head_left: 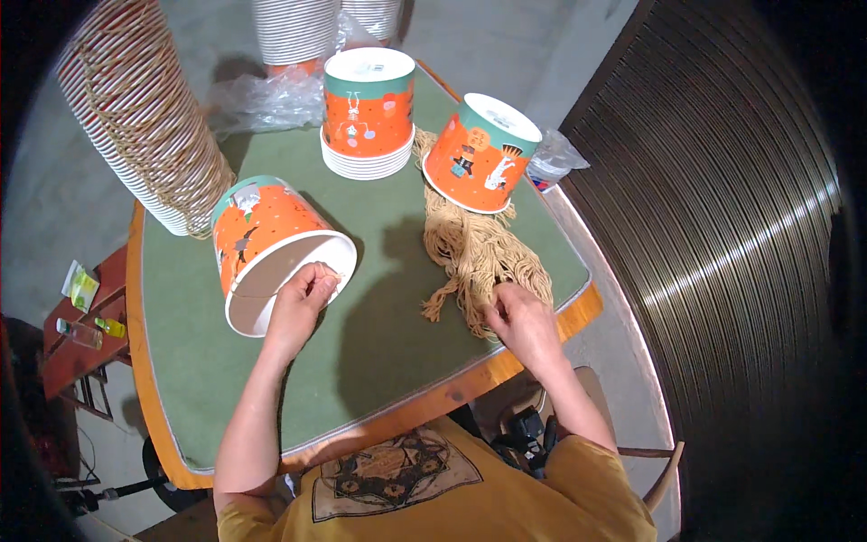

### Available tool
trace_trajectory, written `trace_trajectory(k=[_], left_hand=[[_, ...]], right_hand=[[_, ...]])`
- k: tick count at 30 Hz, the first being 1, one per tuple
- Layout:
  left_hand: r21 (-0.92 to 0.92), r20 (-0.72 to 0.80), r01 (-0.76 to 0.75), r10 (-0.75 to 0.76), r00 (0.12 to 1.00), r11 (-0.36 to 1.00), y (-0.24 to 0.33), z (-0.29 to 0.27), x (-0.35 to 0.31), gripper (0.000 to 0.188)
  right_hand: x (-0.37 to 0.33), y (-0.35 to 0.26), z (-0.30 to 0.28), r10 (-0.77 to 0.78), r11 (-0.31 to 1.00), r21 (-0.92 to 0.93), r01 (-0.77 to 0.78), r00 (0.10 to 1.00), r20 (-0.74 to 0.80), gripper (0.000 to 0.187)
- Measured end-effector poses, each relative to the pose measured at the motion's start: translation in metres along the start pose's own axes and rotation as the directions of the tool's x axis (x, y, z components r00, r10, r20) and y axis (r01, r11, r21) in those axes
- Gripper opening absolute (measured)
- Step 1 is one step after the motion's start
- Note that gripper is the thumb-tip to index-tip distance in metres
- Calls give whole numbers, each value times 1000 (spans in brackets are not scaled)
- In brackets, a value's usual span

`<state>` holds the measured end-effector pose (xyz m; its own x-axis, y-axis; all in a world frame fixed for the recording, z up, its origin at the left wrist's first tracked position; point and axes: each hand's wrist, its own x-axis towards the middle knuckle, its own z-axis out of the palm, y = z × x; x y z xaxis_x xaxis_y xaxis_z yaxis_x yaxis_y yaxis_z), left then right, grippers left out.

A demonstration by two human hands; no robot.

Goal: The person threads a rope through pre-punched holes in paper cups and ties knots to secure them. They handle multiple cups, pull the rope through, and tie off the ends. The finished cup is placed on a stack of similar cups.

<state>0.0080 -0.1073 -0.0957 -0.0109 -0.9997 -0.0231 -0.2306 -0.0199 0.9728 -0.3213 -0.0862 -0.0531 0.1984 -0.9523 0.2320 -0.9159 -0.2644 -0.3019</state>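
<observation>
An orange and green paper bucket (271, 221) lies tilted on its side at the left of the table, its white rim facing me. A thin cord (257, 296) runs across its opening to my left hand (300, 303), whose fingers are pinched together on the cord just inside the rim's right side. To the right, a loose bundle of tan cords (470, 248) lies spread out. My right hand (524, 327) closes its fingertips on the near end of that bundle. One upside-down bucket (483, 154) rests on the bundle's far end.
An upside-down bucket stack (368, 108) stands behind. At the far left leans a tall stack of buckets with cord handles (149, 117). Clear plastic wrap (271, 101) lies at the back. The green tabletop (379, 361) has a wooden edge; a ribbed metal shutter (722, 262) rises at right.
</observation>
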Motion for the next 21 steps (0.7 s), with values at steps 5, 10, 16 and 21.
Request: trace_trajectory(k=[5,10,16,21], left_hand=[[11,-23,3,-3,1000,1000,-4,-2,-1,19],[58,-23,13,-12,1000,998,4,0,-2,19],[13,-16,-17,18,1000,1000,-6,-2,0,18],[-28,27,34,-33,999,999,-7,-2,4,17]], right_hand=[[1,-3,-17,7,982,-186,-22,996,-84,15],[-5,1,-24,96,942,-318,-108,994,-53,18],[13,-56,-19,-166,974,140,179,981,-97,16],[58,-103,50,-476,812,329,482,873,-105,20]])
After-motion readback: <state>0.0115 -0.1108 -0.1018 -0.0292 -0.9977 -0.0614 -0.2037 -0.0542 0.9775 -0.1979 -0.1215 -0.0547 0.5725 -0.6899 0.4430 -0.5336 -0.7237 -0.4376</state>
